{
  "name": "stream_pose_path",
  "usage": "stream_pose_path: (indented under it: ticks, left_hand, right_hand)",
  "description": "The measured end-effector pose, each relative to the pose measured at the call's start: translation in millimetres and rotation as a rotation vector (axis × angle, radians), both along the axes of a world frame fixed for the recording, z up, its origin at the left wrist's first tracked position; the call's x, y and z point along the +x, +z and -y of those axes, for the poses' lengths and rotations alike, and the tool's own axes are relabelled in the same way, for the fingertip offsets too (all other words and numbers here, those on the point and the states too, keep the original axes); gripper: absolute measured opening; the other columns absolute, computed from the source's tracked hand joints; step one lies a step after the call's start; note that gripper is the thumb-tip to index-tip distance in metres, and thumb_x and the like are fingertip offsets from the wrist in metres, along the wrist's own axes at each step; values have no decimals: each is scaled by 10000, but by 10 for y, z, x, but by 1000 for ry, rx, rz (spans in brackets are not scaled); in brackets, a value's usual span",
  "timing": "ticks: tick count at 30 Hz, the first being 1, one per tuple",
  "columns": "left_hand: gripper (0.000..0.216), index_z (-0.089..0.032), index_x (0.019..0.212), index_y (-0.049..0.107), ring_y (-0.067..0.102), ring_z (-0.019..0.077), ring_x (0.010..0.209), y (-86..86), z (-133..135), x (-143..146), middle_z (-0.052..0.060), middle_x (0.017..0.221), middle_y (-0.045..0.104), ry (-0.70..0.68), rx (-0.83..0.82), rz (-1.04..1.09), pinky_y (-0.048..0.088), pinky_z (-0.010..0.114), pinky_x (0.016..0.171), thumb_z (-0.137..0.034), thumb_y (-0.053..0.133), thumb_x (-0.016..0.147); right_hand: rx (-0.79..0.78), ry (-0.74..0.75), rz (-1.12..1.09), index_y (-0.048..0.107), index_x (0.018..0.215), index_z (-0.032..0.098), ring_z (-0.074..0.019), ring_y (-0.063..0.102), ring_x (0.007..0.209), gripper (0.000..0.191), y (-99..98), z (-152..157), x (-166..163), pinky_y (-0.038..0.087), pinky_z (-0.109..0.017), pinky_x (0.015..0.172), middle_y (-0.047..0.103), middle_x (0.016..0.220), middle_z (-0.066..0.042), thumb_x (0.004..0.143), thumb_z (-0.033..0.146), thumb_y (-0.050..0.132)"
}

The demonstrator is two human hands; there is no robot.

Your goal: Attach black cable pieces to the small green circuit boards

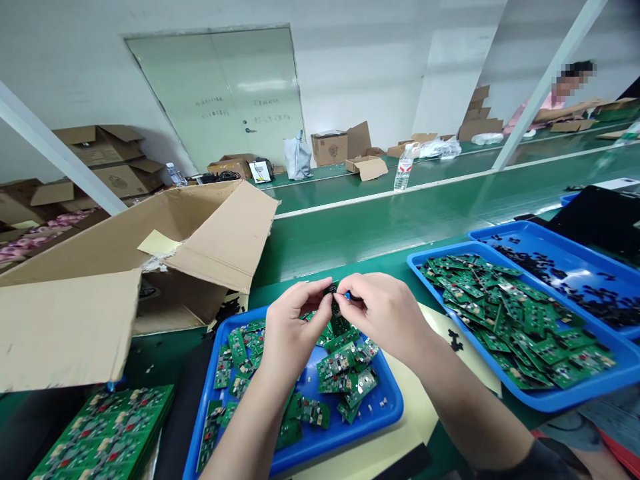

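Both hands meet above a blue tray (395, 400) of loose circuit boards. My left hand (295, 320) is closed, thumb and fingers pinching a green circuit board (341, 323) with a black part (330, 289) at its top edge. Opposite it, my right hand (385, 310) is closed in a pinch at the same spot. A small blue and black bit (349, 295) shows between its fingers, too small to name. Fingers hide most of the held board. Under the hands, several small green boards (345, 363) lie scattered in the tray.
At right, a second blue tray (530, 400) holds piled boards; another blue tray (480, 233) holds small black parts. An open cardboard box (225, 247) stands at left, near stacked board panels (110, 433). A water bottle (404, 168) stands beyond. A person (545, 110) sits far right.
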State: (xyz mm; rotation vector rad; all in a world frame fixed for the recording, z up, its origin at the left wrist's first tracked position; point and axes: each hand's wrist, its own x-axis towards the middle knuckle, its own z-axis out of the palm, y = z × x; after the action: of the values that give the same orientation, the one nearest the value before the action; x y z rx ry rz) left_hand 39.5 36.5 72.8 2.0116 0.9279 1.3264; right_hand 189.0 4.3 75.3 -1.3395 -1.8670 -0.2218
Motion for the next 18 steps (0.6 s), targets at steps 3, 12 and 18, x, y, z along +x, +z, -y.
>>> stream_pose_path:
  ticks: [3,12,18]
  left_hand:
    - [188,-155,923,720,668,121,657,-1,-4,5,26,756,712,12,93,-45,567,194,616,-135,621,764]
    - [112,-169,805,704,641,112,577,-3,11,-28,7,660,696,155,347,-165,539,199,581,-162,593,786]
    - [91,-168,802,700,637,103,549,42,10,-73,1,677,701,180,130,-6,535,183,523,-179,625,751]
  right_hand:
    - [60,5,-5,578,677,185,-128,497,507,143,-19,-22,4,339,-243,548,516,515,30,795,142,510]
    - [264,-100,-42,531,573,194,-113,464,459,206,-136,-165,-69,334,-243,515,474,451,38,762,122,494]
    - [-45,-19,-522,578,795,189,-93,466,474,95,-25,-146,257,382,-215,495,483,551,48,813,279,553]
